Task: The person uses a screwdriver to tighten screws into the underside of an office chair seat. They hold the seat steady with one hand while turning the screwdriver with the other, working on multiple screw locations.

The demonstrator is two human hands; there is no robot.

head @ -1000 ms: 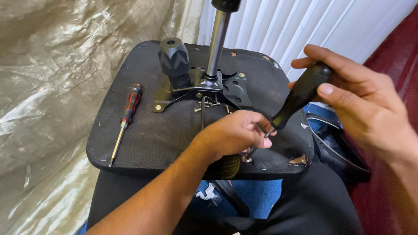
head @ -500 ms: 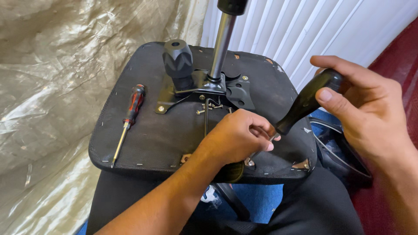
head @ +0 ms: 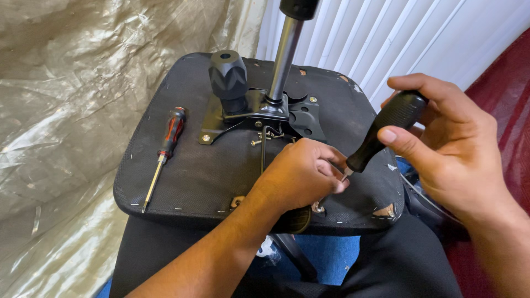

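- The right hand has its fingers clamped on the black handle of a screwdriver, which tilts down to the left toward the near edge of an upturned chair seat.
- The left hand rests on the seat underside, its fingers pinched together around the screwdriver's shaft just above a screw near the seat's front edge.
- A second screwdriver, with a red and black handle, lies loose on the left part of the seat, well apart from both hands.
- At the seat's middle sits a black metal plate, with a round black knob on its left and a shiny metal post rising from it.
- A few loose screws lie just in front of the plate.
- Crumpled plastic sheeting lies to the left; white blinds hang behind.
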